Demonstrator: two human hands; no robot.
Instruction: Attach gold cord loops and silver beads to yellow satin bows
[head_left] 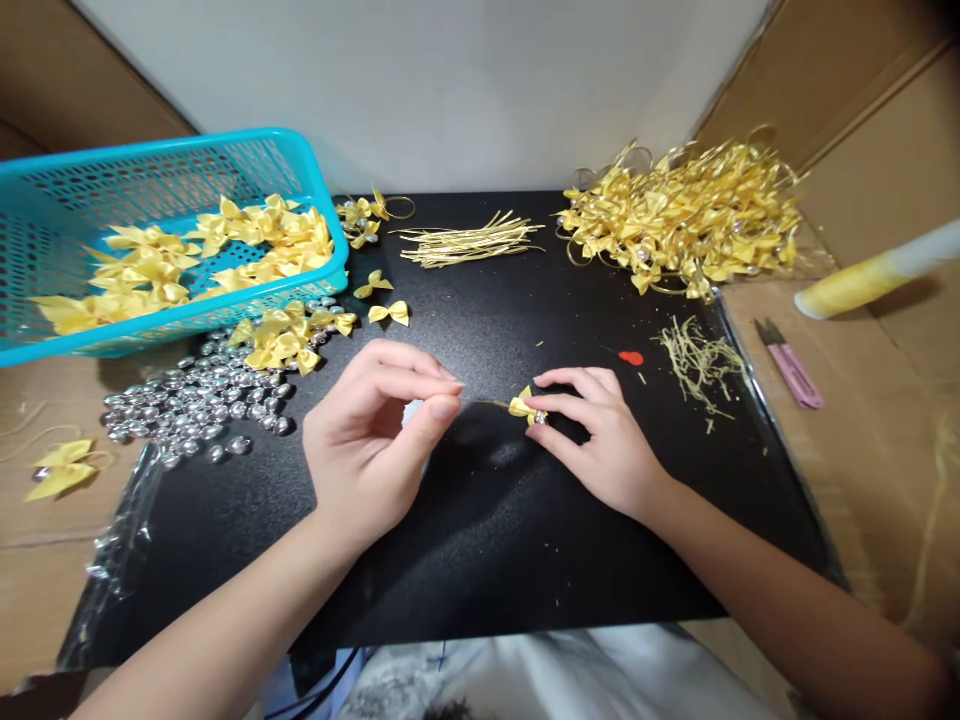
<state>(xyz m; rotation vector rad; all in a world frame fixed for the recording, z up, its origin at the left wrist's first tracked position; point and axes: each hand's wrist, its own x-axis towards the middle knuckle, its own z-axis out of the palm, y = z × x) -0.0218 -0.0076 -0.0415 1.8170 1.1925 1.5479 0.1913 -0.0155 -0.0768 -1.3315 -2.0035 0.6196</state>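
Note:
My right hand [607,435] pinches a small yellow ribbon bow [520,404] with a silver bead [540,417] on it, just above the black tabletop. A thin cord [487,403] runs leftward from the bow toward my left hand [375,440]. Thumb and forefinger of that hand are closed in a pinch at the cord's end; the exact grip is too small to see. Something pale [411,411] shows partly behind the left fingers, and I cannot make out what it is.
A turquoise basket [300,160] of yellow bows stands at left, with silver beads [202,400] before it. Gold cords [472,240] lie at the back, beside a heap of corded bows [682,220]. Pink thread snips [791,370], cord scraps [697,360] and a red piece [631,358] lie right.

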